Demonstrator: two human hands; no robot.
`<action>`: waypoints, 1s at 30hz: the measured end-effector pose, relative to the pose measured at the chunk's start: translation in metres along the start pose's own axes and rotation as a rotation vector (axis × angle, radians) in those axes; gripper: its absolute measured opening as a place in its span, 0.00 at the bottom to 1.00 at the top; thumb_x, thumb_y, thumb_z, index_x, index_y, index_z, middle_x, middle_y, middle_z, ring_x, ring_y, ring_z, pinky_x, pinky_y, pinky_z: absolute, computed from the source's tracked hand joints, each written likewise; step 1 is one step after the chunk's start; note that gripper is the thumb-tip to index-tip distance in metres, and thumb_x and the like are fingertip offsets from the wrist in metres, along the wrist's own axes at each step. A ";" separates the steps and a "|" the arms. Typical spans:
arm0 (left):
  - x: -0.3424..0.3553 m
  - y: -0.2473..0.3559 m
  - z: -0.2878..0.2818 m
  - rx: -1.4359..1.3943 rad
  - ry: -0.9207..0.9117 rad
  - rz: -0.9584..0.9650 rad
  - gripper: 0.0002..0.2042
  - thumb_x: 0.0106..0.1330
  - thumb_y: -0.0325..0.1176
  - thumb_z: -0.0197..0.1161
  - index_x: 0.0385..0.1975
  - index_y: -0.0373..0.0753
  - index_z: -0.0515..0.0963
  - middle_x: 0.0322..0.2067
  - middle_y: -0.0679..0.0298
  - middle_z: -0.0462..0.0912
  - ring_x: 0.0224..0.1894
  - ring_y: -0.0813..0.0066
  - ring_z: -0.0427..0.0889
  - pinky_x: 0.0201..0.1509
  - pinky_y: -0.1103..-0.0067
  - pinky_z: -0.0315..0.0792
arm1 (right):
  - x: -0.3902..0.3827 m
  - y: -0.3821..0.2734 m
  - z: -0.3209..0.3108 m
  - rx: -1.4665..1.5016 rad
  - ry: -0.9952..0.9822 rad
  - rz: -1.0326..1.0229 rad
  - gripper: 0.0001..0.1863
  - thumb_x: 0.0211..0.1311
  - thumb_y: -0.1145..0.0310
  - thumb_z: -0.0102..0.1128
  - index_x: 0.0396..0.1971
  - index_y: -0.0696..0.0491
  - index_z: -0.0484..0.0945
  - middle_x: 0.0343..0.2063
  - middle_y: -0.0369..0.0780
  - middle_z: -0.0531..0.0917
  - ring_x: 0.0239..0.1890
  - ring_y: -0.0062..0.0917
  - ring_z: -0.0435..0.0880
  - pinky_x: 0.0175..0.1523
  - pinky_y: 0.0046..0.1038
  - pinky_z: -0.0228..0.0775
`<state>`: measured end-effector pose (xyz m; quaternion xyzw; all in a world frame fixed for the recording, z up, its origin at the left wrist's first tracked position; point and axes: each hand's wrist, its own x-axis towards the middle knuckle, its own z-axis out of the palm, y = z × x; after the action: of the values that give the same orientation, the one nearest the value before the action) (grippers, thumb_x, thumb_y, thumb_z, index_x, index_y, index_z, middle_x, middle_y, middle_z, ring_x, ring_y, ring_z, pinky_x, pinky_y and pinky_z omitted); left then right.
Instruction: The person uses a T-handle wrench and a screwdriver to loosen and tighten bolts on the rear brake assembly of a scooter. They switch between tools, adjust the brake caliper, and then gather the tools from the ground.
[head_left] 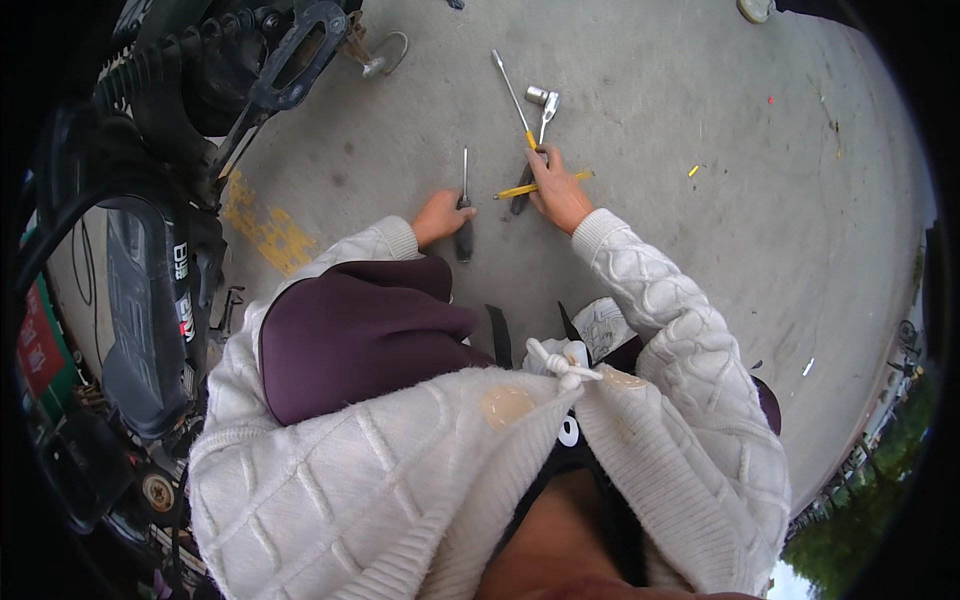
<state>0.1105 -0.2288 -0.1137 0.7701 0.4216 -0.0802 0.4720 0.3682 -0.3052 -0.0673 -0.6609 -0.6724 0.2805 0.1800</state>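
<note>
I crouch over a grey concrete floor in a white knitted cardigan. My left hand (439, 216) rests on the ground, its fingers on the black handle of a screwdriver (464, 205) whose metal shaft points away from me. My right hand (556, 190) lies over a yellow pencil-like tool (514, 190) and a dark-handled tool (521, 196). Just beyond it lie a long screwdriver with a yellow-orange grip (512, 95) and a silver socket wrench (545, 106).
A black motorcycle (150, 270) fills the left side, its kickstand foot (383, 58) on the concrete. Yellow paint marks (262, 228) stain the floor by it. A shoe (755, 9) shows at the top right edge. Greenery (860, 520) lies at the lower right.
</note>
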 end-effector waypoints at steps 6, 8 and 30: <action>-0.006 0.014 0.002 0.242 0.060 -0.011 0.25 0.59 0.50 0.69 0.36 0.30 0.76 0.34 0.42 0.82 0.37 0.42 0.82 0.39 0.57 0.73 | 0.028 -0.014 -0.052 0.421 -0.004 0.533 0.32 0.61 0.68 0.60 0.65 0.58 0.63 0.38 0.43 0.78 0.34 0.33 0.80 0.44 0.38 0.74; -0.004 0.014 -0.017 0.187 0.103 -0.051 0.25 0.59 0.51 0.69 0.38 0.29 0.76 0.34 0.42 0.82 0.37 0.42 0.81 0.40 0.58 0.73 | 0.036 -0.016 -0.062 1.064 -0.055 0.716 0.29 0.65 0.67 0.58 0.64 0.60 0.65 0.32 0.38 0.76 0.32 0.24 0.76 0.46 0.34 0.72; 0.036 0.025 -0.264 -2.176 0.582 0.356 0.11 0.67 0.24 0.61 0.49 0.34 0.77 0.49 0.55 0.84 0.52 0.60 0.83 0.60 0.67 0.77 | 0.055 -0.159 -0.049 0.485 0.123 0.018 0.20 0.73 0.64 0.53 0.58 0.60 0.71 0.41 0.50 0.82 0.45 0.39 0.81 0.51 0.32 0.70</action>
<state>0.0792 -0.0033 0.0271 -0.0097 0.2457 0.5776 0.7784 0.2696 -0.2388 0.0618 -0.6203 -0.5671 0.3944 0.3715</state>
